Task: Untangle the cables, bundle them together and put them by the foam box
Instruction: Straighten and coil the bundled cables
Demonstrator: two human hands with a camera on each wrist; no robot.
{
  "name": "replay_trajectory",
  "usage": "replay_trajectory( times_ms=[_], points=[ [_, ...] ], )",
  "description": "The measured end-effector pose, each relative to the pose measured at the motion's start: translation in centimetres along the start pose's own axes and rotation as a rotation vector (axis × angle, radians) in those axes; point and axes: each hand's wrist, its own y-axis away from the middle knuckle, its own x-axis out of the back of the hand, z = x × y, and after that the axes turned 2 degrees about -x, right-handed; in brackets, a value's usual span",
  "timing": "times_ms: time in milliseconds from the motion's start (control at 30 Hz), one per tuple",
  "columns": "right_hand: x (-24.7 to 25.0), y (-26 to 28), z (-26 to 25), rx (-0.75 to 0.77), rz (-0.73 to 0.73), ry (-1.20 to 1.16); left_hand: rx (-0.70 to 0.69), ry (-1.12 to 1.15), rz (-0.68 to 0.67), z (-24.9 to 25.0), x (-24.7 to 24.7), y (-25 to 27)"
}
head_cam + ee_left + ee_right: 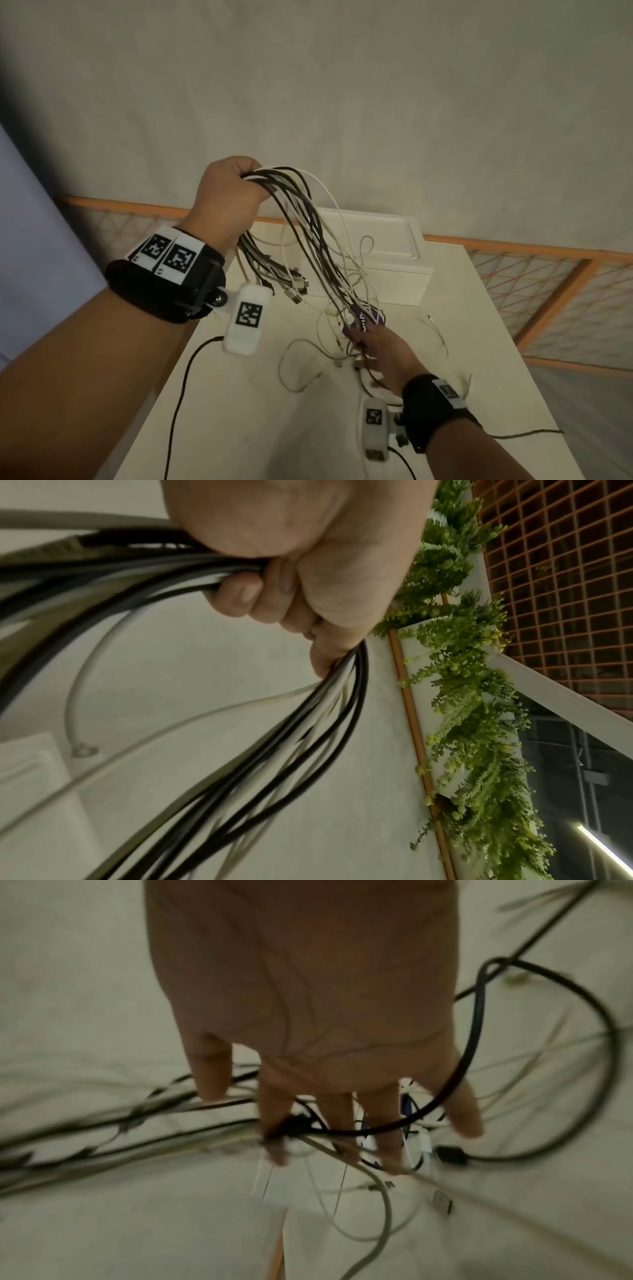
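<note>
Left hand (228, 198) raised above white table (239, 411), fist curled tight round bundle of black and white cables (298, 219); wrist view shows fingers (240, 593) wrapped round strands. Bundle arcs down both sides of fist; plug ends (294, 287) dangle just above table. Right hand (383, 356) low over tangle on table, fingers (387, 1123) spread straight among loose cables, black loop (479, 1042) crossing them; no clear pinch. White foam box (383, 240) at table's far edge, behind hanging cables.
</note>
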Motion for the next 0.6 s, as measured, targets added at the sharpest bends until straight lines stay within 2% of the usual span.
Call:
replay_trajectory(
  times_ms=[33,67,133,167,267,333,433,467,533,567,600],
  points=[
    [0.2,0.1,0.3,-0.127,0.036,0.02,0.006,0.015,0.019,0.0,0.2,-0.2],
    [0.3,0.3,1.1,-0.191,0.055,0.135,0.004,0.015,0.027,0.0,0.5,-0.4],
    [-0.1,-0.1,3.2,-0.19,0.012,0.524,-0.01,-0.024,0.005,-0.1,0.6,-0.6],
    [-0.5,-0.2,4.0,-0.188,-0.001,0.594,-0.011,-0.045,-0.011,-0.3,0.6,-0.6],
    [-0.4,-0.2,5.0,-0.163,-0.019,0.508,0.012,-0.044,-0.008,-1.1,0.8,-0.8],
    [0.7,-0.9,5.1,-0.13,0.082,0.445,0.042,-0.009,0.018,-1.3,1.3,-1.0],
    [3.2,-1.0,3.8,-0.183,0.084,0.098,0.072,0.049,0.057,-1.2,2.2,-1.3],
    [4.4,-1.2,3.4,-0.145,0.136,0.127,0.075,0.074,0.072,-1.0,2.5,-1.4],
    [7.0,-1.4,1.8,-0.054,0.332,0.3,0.084,0.108,0.107,-0.8,2.9,-1.7],
    [8.1,-1.2,0.8,-0.022,0.369,0.435,0.086,0.106,0.115,-0.7,3.1,-1.8],
    [8.7,-1.0,-0.5,-0.014,0.326,0.617,0.081,0.094,0.111,-0.6,3.1,-1.9]
  ],
)
